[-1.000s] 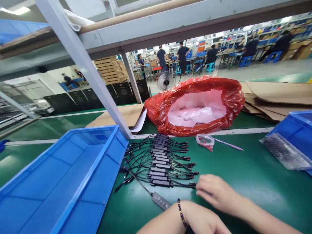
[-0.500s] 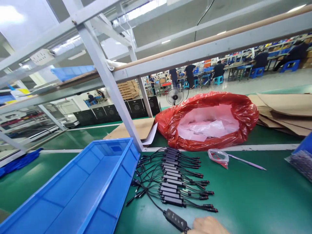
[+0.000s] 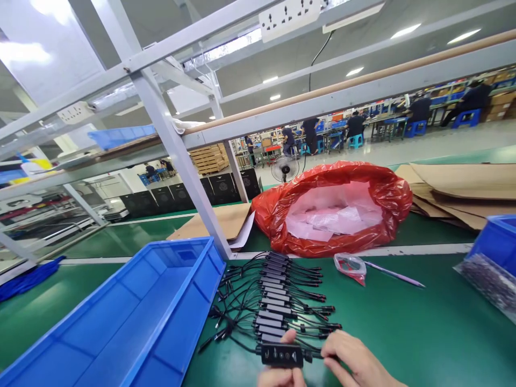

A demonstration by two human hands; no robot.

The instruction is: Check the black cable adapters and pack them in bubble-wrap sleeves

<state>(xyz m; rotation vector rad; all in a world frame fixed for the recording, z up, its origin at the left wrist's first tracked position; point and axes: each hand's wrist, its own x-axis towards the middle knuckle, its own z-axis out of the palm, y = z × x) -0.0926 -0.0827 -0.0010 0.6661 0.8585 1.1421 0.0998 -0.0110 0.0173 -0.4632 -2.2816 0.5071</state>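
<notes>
A black in-line cable controller (image 3: 282, 355) with a row of button symbols is held level by my left hand (image 3: 282, 376), whose fingers close on it from below and behind. My right hand (image 3: 355, 357) pinches the black cable just right of the controller. Directly behind both hands lies a row of similar cable controllers (image 3: 274, 294), side by side, grey edges up. Their cables spread left and right, and the right-hand connectors show red tips. Most of my left hand is below the frame edge.
On the left stands a blue crate (image 3: 161, 301). A red plastic bag (image 3: 266, 215) with pale sheets sits behind the cables. Nearby lie a small clear bag (image 3: 350, 267), a purple pen (image 3: 397, 275), a blue bin (image 3: 495, 242) and cardboard (image 3: 479, 183). A metal post (image 3: 181, 150) rises behind.
My left hand has come into view and grips the controller, which is now level instead of slanted. My right hand shows more and sits on the cable. The view has tilted and shifted slightly.
</notes>
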